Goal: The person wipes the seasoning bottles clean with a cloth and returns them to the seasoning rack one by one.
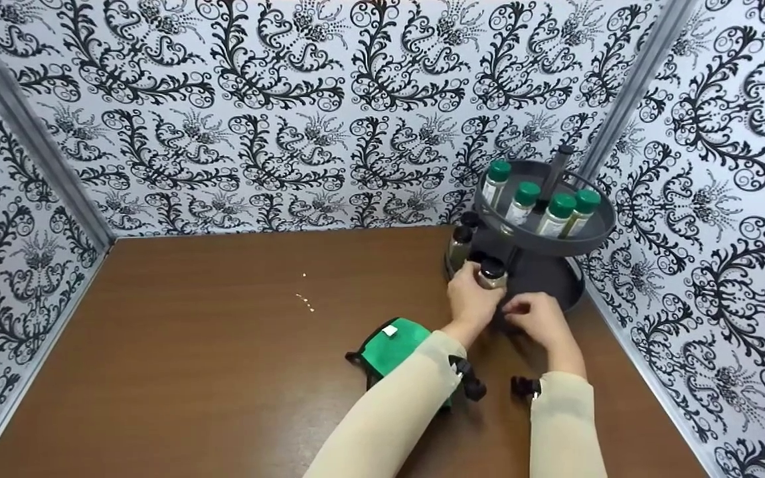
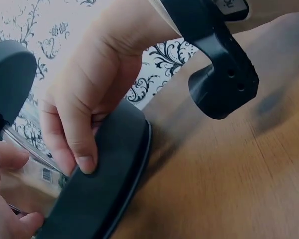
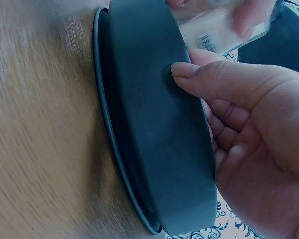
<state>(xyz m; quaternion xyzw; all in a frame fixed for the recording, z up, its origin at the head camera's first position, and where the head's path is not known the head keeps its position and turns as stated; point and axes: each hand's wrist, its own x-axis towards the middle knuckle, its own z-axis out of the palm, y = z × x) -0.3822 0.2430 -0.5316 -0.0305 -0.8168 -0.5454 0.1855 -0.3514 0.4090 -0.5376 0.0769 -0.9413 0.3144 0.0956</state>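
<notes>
A dark grey two-tier round rack (image 1: 558, 282) stands at the back right of the table. My left hand (image 1: 474, 299) grips a clear spice jar (image 1: 493, 273) with a black cap over the lower tier's front left. In the right wrist view a barcode label shows on the spice jar (image 3: 207, 42). My right hand (image 1: 542, 320) pinches the wall of the lower tier. In the right wrist view its thumb lies outside the lower tier's wall (image 3: 154, 114), with the other fingers on the inner side. The jar's base is hidden in the head view.
Several green-capped jars (image 1: 526, 196) stand on the upper tier. More black-capped jars (image 1: 461, 244) stand at the lower tier's left. A green cloth item (image 1: 399, 345) with black edging lies partly under the left sleeve. Patterned walls (image 1: 721, 199) close in behind and beside the rack.
</notes>
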